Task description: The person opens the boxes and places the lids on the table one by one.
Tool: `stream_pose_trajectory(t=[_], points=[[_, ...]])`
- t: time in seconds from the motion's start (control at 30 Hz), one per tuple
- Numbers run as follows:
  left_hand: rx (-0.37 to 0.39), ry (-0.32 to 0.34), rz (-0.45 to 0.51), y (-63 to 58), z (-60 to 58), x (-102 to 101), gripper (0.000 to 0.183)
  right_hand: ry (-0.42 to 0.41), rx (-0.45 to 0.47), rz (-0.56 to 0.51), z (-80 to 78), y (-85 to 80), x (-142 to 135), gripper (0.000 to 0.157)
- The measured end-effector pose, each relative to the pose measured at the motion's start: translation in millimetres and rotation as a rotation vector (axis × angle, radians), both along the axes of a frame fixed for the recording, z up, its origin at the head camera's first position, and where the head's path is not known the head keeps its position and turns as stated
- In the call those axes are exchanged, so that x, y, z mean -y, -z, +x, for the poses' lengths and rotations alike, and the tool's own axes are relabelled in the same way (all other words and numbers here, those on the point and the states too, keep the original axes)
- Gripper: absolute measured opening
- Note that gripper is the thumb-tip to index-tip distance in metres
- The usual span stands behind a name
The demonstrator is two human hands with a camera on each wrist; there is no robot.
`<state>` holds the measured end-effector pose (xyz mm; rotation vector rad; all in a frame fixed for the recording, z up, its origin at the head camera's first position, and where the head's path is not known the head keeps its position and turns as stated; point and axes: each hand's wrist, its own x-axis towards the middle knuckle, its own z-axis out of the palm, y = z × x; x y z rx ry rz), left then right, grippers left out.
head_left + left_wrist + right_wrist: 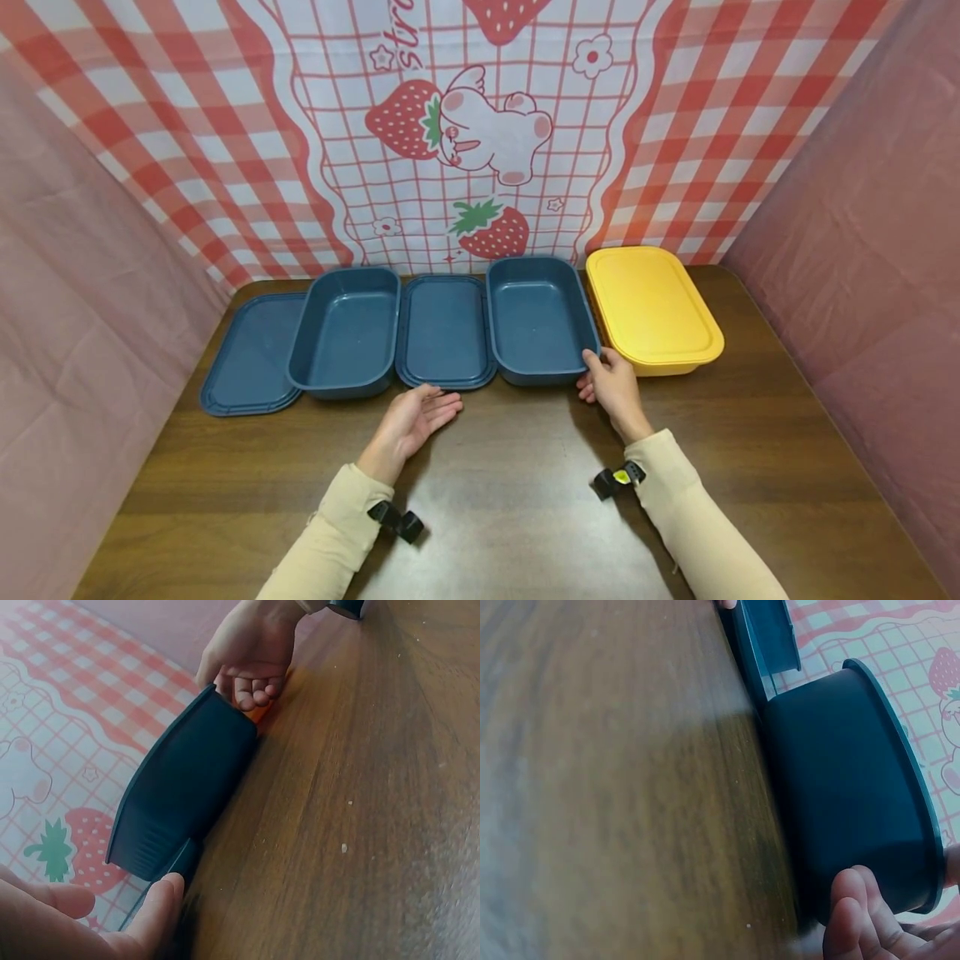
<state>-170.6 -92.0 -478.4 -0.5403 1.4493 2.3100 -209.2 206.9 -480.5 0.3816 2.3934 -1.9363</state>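
Observation:
In the head view my right hand (pixel 613 387) grips the near right corner of an open blue food container (pixel 536 333), thumb over its rim. The right wrist view shows that container's outer wall (pixel 847 772) with curled fingers (pixel 866 915) against it. My left hand (pixel 416 421) is at the near edge of a flat blue lid (pixel 446 329), its fingers extended and loosely together. In the left wrist view its fingertips are by the lid's edge; whether they touch it I cannot tell. The lid lies between the gripped container and a second open blue container (pixel 347 333).
At the far left another blue lid (pixel 255 354) lies partly under the second container's side. A yellow container with its lid on (pixel 656 308) stands right of the gripped one. A strawberry-patterned cloth (pixel 465 167) hangs behind the wooden table (pixel 495 492).

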Motion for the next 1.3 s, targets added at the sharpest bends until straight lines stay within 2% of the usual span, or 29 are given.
stream_pose_trajectory(t=[0.13,0.3,0.4,0.6,0.83,1.3], points=[[-0.002,0.015,0.014,-0.9,1.3,0,0.029,-0.006,0.001,0.002,0.1,-0.2,0,0.039],[-0.003,0.022,0.025,-2.4,0.9,-2,0.032,-0.022,0.004,0.008,0.5,-0.4,1,0.037],[-0.012,0.048,0.027,-5.4,0.8,-1,0.036,-0.034,0.002,0.019,0.8,-1.5,2,0.036],[-0.014,0.084,-0.012,-9.4,-1.0,0,0.046,-0.042,-0.002,0.025,2.3,-3.8,2,0.043],[-0.028,0.089,-0.055,-13.2,-3.0,-1,0.048,-0.061,-0.022,0.044,3.1,-5.2,0,0.047],[-0.074,0.074,-0.086,-16.9,-10.2,-9,0.045,-0.084,-0.008,0.064,4.0,-4.7,-3,0.045]])
